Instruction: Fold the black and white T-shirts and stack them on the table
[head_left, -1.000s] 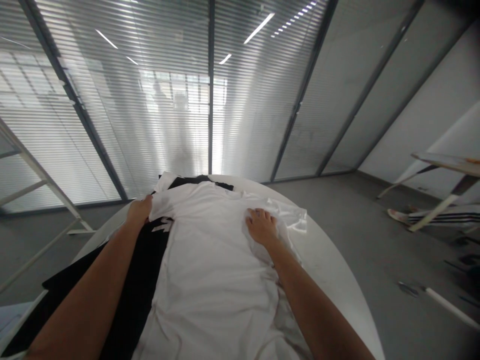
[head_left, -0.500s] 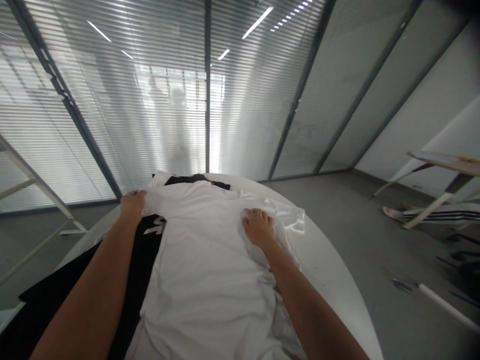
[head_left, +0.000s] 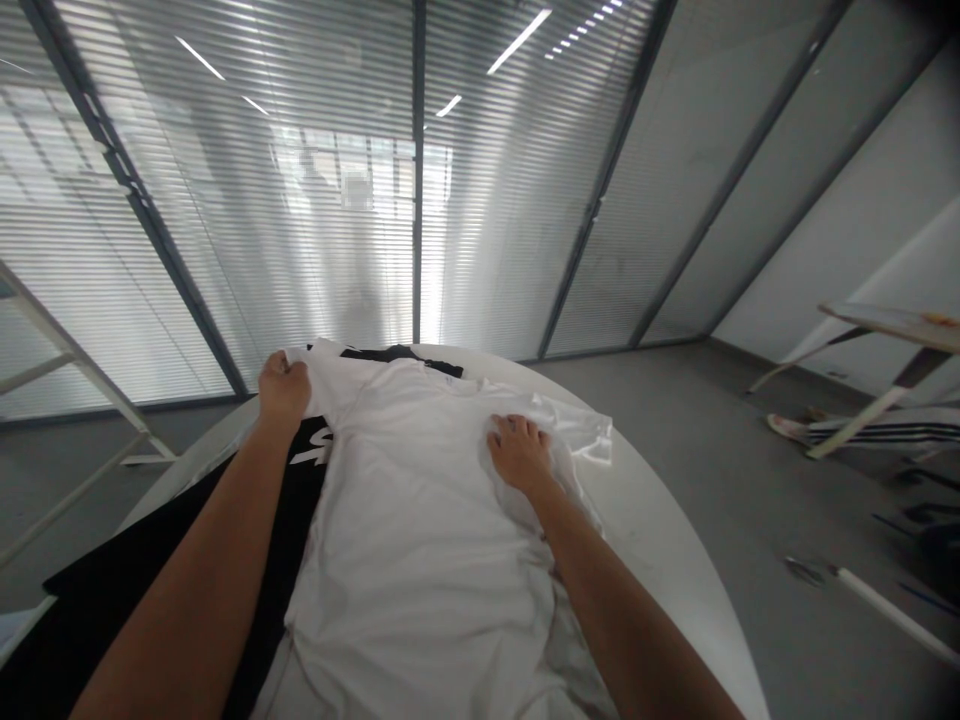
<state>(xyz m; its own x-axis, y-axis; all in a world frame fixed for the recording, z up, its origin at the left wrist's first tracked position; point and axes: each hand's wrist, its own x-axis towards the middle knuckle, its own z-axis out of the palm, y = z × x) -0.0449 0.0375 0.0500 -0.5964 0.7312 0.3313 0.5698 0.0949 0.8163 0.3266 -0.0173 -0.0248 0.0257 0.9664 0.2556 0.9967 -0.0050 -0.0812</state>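
Note:
A white T-shirt (head_left: 420, 520) lies spread out with its neckline toward the far side, its body softly wrinkled. My left hand (head_left: 285, 388) is closed on the end of its left sleeve and holds it out to the side. My right hand (head_left: 519, 450) rests flat on the upper right of the shirt, fingers spread. Under the white shirt, mostly to the left, is a black garment (head_left: 157, 560) with white lettering. Both lie on a round white table (head_left: 675, 560).
Glass partitions with blinds (head_left: 337, 200) stand beyond the table. A white metal frame (head_left: 82, 365) is at the left. On the right are another table (head_left: 892, 322), a person's leg in striped trousers (head_left: 877, 432) and a white pole (head_left: 892, 610) by the floor.
My left hand has shifted slightly right and up with the sleeve, its fist turning. More of the black garment's lettering shows. My right hand stays in place on the shirt.

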